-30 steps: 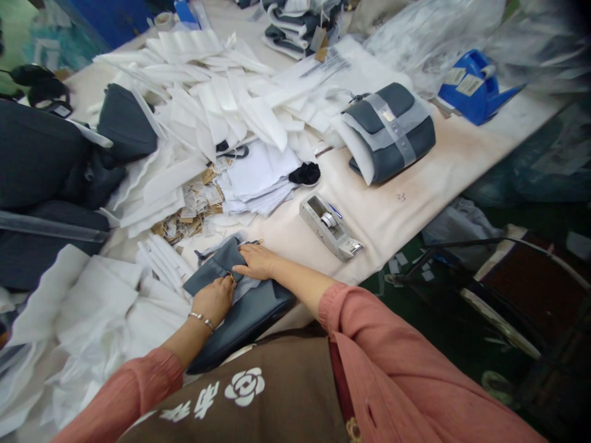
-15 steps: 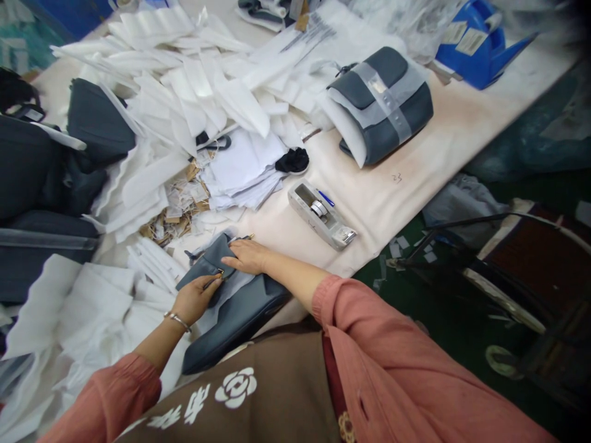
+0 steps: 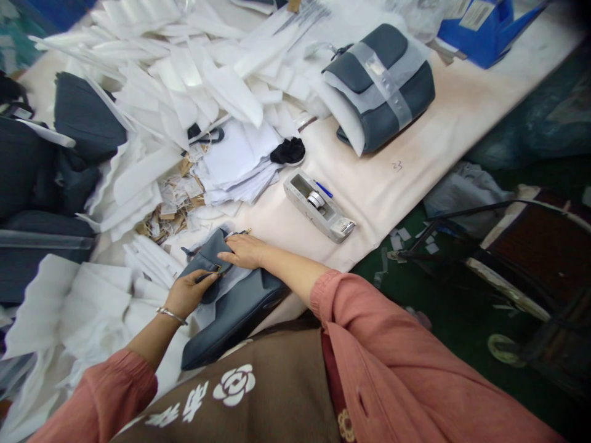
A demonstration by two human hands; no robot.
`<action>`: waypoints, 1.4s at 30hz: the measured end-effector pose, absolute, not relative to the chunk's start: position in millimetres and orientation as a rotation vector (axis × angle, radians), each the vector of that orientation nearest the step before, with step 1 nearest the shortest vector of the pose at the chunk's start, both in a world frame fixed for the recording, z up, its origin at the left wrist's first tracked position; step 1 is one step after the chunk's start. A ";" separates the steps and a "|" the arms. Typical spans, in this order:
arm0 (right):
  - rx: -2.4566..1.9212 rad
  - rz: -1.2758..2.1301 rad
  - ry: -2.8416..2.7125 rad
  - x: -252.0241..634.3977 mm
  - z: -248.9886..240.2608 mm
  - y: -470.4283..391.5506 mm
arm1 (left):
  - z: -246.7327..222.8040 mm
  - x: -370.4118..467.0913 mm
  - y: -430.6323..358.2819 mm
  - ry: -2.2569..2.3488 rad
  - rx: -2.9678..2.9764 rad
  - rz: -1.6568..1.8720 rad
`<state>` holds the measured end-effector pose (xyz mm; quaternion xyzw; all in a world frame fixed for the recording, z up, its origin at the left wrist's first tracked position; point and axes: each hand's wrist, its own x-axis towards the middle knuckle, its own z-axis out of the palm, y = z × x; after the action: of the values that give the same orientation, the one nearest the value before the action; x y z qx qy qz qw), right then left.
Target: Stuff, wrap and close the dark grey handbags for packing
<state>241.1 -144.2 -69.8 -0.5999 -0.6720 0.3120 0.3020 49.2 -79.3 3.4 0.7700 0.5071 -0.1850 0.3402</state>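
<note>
A dark blue-grey leather handbag [image 3: 233, 323] lies at the table's near edge against the brown apron, with thin white wrapping sheet showing under its flap. My left hand [image 3: 189, 294], a bracelet at its wrist, is closed in a pinch on the bag's dark strap [image 3: 205, 278], beside a small gold buckle [image 3: 217, 269]. The exact hold is partly hidden by the fingers. My right hand [image 3: 244, 251] lies on the upper part of the bag, its fingers stretched out over the leather by the gold-coloured fitting.
A grey tape dispenser [image 3: 318, 206] with a blue pen stands beyond my right hand. Further back is a wrapped handbag [image 3: 383, 89]. White foam sheets [image 3: 194, 80], papers [image 3: 240, 160] and tags [image 3: 175, 206] pile up left. A blue dispenser [image 3: 480, 31] sits far right; a trolley [image 3: 530, 246] stands below.
The view has shifted slightly, so the table's things sit a little higher and further left. Both hands stay on the bag in nearly the same pose.
</note>
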 end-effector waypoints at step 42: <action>-1.611 0.769 -1.775 232.0 -74.9 -148.8 | -16.0 40.1 -122.1 0.771 2.928 -0.601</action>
<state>232.0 -148.8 -74.9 -0.6090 -0.6710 0.2908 0.3071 40.1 -122.1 -16.0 0.9482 0.2497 -0.1945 0.0271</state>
